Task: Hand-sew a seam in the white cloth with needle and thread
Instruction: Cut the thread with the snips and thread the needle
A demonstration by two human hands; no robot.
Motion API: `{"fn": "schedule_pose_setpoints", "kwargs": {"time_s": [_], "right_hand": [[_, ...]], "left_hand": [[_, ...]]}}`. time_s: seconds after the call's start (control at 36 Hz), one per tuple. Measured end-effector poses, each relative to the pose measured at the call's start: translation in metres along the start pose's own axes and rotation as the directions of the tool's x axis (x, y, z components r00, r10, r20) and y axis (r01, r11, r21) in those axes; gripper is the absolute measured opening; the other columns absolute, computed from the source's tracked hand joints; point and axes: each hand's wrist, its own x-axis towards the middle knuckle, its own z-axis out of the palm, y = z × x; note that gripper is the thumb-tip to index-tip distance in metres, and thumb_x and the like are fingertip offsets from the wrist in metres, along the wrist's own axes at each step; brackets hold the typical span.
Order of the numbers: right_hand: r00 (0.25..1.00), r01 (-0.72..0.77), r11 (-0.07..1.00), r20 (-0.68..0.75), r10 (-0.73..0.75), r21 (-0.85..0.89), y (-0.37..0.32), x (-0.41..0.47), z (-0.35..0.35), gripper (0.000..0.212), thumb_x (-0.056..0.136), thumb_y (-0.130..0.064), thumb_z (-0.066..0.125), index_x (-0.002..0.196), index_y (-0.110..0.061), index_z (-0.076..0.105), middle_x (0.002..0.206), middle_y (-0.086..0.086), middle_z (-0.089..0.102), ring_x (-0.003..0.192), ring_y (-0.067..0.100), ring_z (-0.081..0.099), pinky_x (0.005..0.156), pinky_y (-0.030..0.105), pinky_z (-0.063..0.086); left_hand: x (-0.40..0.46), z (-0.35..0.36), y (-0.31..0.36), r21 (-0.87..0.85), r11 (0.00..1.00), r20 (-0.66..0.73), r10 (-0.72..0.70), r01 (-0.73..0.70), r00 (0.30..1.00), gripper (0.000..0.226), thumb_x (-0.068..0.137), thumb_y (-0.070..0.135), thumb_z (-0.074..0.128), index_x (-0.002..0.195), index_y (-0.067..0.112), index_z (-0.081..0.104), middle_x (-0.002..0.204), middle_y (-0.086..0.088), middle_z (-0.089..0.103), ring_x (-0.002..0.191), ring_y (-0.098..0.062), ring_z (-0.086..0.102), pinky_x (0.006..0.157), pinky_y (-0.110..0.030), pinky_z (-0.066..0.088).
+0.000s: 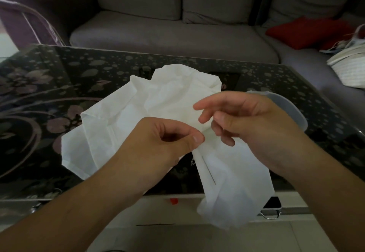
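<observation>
A crumpled white cloth (pixel 122 117) lies across the dark floral glass table (pixel 39 86), and its near end hangs over the table's front edge. My left hand (pixel 158 143) pinches a folded ridge of the cloth between thumb and forefinger. My right hand (pixel 243 119) hovers just right of that pinch with its fingers loosely curled and the forefinger pointing left. Whether it holds a needle cannot be made out. A small tangle of thread (pixel 193 161) shows at the cloth's edge below my left thumb. No needle is visible.
A pale translucent plastic lid or dish (pixel 292 109) lies on the table behind my right hand. A grey sofa (pixel 173 34) runs along the far side, with a red cushion (pixel 304 30) and a heap of white things (pixel 347 64) on the right. A small orange bit (pixel 173 201) lies on the floor.
</observation>
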Motion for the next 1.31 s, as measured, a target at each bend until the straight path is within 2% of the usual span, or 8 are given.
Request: {"fn": "schedule_pose_setpoints", "kwargs": {"time_s": [0.11,0.28,0.5,0.81,0.92,1.0,1.19,1.31], "right_hand": [[0.992,0.049,0.99,0.125,-0.033,-0.13,-0.001,-0.001,-0.003,0.042,0.096,-0.003,0.065,0.113,-0.039,0.077,0.109,-0.007,0.073,0.088,0.013,0.065,0.074,0.03,0.053],[0.98,0.107,0.971,0.185,-0.068,-0.214,-0.003,0.004,-0.001,0.025,0.089,-0.008,0.075,0.103,-0.028,0.08,0.103,-0.006,0.076,0.1,0.02,0.069,0.093,0.039,0.057],[0.985,0.092,0.974,0.159,-0.06,-0.205,0.0,0.004,0.001,0.017,0.091,-0.007,0.072,0.09,-0.022,0.079,0.086,-0.004,0.076,0.082,0.014,0.068,0.071,0.03,0.056],[0.998,0.059,0.95,0.023,-0.054,-0.307,0.001,0.004,0.016,0.022,0.097,-0.014,0.064,0.084,-0.031,0.071,0.079,-0.016,0.069,0.075,0.0,0.064,0.071,0.017,0.045],[0.998,0.036,0.95,-0.03,-0.048,-0.309,0.001,0.003,0.016,0.023,0.097,-0.015,0.065,0.084,-0.032,0.07,0.076,-0.02,0.068,0.073,0.001,0.064,0.071,0.018,0.045],[0.997,0.034,0.952,-0.052,-0.053,-0.304,0.0,0.003,0.016,0.024,0.098,-0.015,0.064,0.083,-0.033,0.07,0.075,-0.022,0.067,0.073,0.002,0.064,0.071,0.019,0.045],[0.995,0.03,0.957,-0.085,-0.057,-0.288,0.001,0.003,0.016,0.025,0.098,-0.013,0.063,0.083,-0.031,0.07,0.074,-0.023,0.068,0.071,0.0,0.064,0.068,0.016,0.046],[0.993,0.021,0.967,-0.104,-0.049,-0.255,0.001,0.003,0.017,0.023,0.096,-0.012,0.066,0.082,-0.029,0.072,0.074,-0.02,0.069,0.071,0.001,0.063,0.069,0.018,0.044]], "left_hand": [[-0.002,-0.001,0.001,0.004,1.0,0.031,-0.004,0.004,1.0,0.011,0.09,0.031,0.074,0.086,0.031,0.085,0.082,0.01,0.079,0.061,0.004,0.063,0.07,-0.023,0.049],[0.001,-0.002,0.003,0.038,0.999,0.08,0.031,-0.034,0.996,0.01,0.091,0.031,0.076,0.087,0.028,0.085,0.063,0.016,0.069,0.059,0.005,0.062,0.063,-0.01,0.045],[0.0,-0.004,-0.003,0.038,0.998,0.136,0.043,-0.048,0.99,0.01,0.091,0.025,0.076,0.086,0.025,0.085,0.062,0.014,0.069,0.057,0.004,0.061,0.058,-0.007,0.045],[0.002,-0.004,-0.004,-0.038,0.998,0.18,0.056,-0.05,0.982,0.011,0.093,0.021,0.073,0.09,0.019,0.083,0.073,0.011,0.074,0.064,0.001,0.067,0.063,-0.009,0.05],[0.006,-0.008,-0.011,0.185,0.978,0.208,0.061,-0.101,0.976,0.008,0.091,0.032,0.075,0.09,0.03,0.082,0.09,0.012,0.079,0.087,-0.01,0.074,0.088,-0.03,0.06],[0.008,-0.008,-0.014,0.316,0.938,0.224,0.072,-0.142,0.972,0.008,0.091,0.037,0.074,0.089,0.034,0.08,0.09,0.017,0.077,0.086,-0.011,0.071,0.09,-0.037,0.06],[0.01,-0.007,-0.023,0.548,0.829,0.202,-0.002,-0.111,0.979,0.006,0.093,0.038,0.072,0.097,0.044,0.073,0.096,0.026,0.07,0.088,0.001,0.063,0.081,-0.018,0.054],[0.009,-0.011,-0.027,0.584,0.804,0.124,0.048,-0.112,0.991,0.043,0.09,0.021,0.076,0.119,0.05,0.06,0.111,0.026,0.059,0.1,0.009,0.055,0.079,-0.009,0.048]]}}
